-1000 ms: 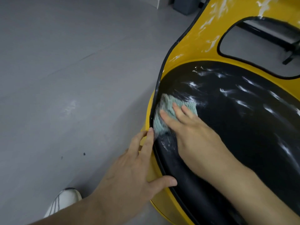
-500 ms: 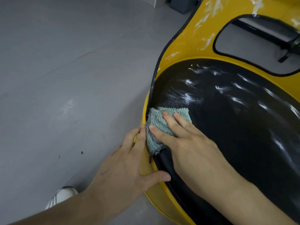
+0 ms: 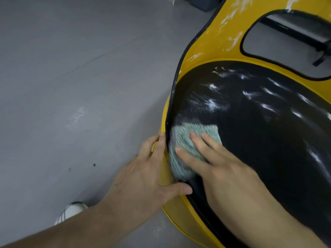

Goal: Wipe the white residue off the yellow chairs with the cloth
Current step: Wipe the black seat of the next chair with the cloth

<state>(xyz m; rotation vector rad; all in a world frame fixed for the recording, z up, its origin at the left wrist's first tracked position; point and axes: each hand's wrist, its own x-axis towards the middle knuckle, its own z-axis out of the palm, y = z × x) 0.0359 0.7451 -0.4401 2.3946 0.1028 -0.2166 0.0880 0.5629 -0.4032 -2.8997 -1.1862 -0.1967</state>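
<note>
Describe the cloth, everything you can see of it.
The cloth is a small pale green piece, terry-like with a ribbed pile, bunched into a rough rectangle; motion blur softens its edges. It lies flat on the black seat at the seat's left edge, next to the yellow rim. The right hand presses it down with straight fingers over its near half. White smears sit just beyond it. The left hand rests on the rim beside it, not visibly touching it.

Bare indoor room, office or workshop unclear — smooth grey floor [image 3: 75, 72], black frame [image 3: 295, 31] behind the yellow chair [image 3: 215, 36]
</note>
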